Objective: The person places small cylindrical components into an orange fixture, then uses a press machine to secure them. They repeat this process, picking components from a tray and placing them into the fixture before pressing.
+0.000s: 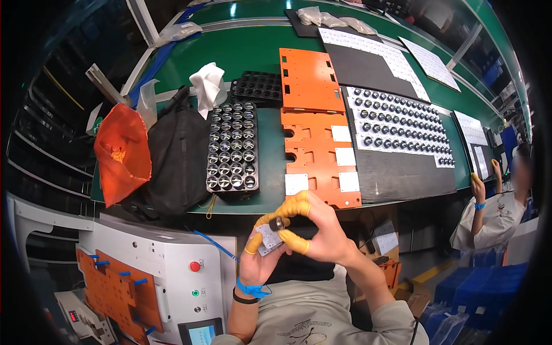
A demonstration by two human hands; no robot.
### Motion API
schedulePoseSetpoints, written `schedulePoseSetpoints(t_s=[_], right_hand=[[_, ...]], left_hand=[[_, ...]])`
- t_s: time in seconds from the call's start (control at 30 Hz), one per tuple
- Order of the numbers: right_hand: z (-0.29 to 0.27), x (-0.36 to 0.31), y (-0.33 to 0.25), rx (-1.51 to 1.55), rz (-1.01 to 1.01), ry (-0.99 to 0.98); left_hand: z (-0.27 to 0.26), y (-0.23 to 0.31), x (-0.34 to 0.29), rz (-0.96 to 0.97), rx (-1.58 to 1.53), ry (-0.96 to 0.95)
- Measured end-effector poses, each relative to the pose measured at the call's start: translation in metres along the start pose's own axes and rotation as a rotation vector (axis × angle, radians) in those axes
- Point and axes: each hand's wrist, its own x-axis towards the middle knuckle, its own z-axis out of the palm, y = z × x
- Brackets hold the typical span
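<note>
My left hand (pixel 256 267), lower centre of the frame, grips a small white plate (pixel 268 240) between yellow-covered fingers; blue strap (pixel 253 288) at the wrist. My right hand (pixel 326 233), just right of it, has thumb and forefinger closed about a dark cylindrical part (pixel 276 223) with a shiny end, held at the plate's upper right edge. Cannot tell whether the part is seated on the plate.

Directly above the hands, mid-frame: an orange fixture (pixel 313 150) bearing white plates, with an orange panel (pixel 310 77) beyond it. Left of the fixture, a black tray (pixel 231 196) filled with rows of glossy round pieces. Right of the fixture, white boards (pixel 382 135) set with rows of black round parts, lying on a dark grey sheet (pixel 402 177).

Upper left of centre: white cloth (pixel 208 87). Farther left: black bag (pixel 179 158), then an open orange bag (pixel 118 141). Lower left: pale machine (pixel 172 244) with a red button (pixel 195 266). Right edge: a co-worker's hand (pixel 478 188).
</note>
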Motion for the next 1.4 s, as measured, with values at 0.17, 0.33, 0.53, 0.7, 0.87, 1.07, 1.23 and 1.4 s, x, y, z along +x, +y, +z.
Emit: schedulePoseSetpoints(t_s=[0.17, 0.33, 0.53, 0.7, 0.87, 1.07, 1.23, 1.4], right_hand=[[-0.005, -0.017, 0.010, -0.085, -0.038, -0.053], [-0.006, -0.020, 0.021, -0.042, -0.028, -0.142], [-0.006, -0.016, 0.029, 0.040, -0.029, -0.215], [-0.006, -0.017, 0.032, 0.028, -0.064, -0.224], [-0.004, -0.020, 0.039, -0.020, -0.151, -0.206], [-0.002, -0.026, 0.042, -0.149, -0.198, -0.151], [-0.001, -0.029, 0.043, -0.251, -0.229, -0.125], [0.000, -0.031, 0.040, -0.295, -0.225, -0.116]], left_hand=[[0.012, 0.003, 0.000, 0.139, 0.337, 0.061], [0.016, 0.008, -0.002, 0.143, 0.444, 0.024], [0.021, 0.006, -0.003, 0.107, 0.469, 0.037], [0.016, 0.003, -0.004, 0.076, 0.473, 0.054], [0.012, 0.005, -0.006, 0.014, 0.485, 0.066], [0.006, 0.005, -0.003, -0.083, 0.452, 0.089], [0.013, 0.005, -0.002, -0.085, 0.433, 0.135], [0.017, 0.004, -0.002, -0.059, 0.478, 0.157]])
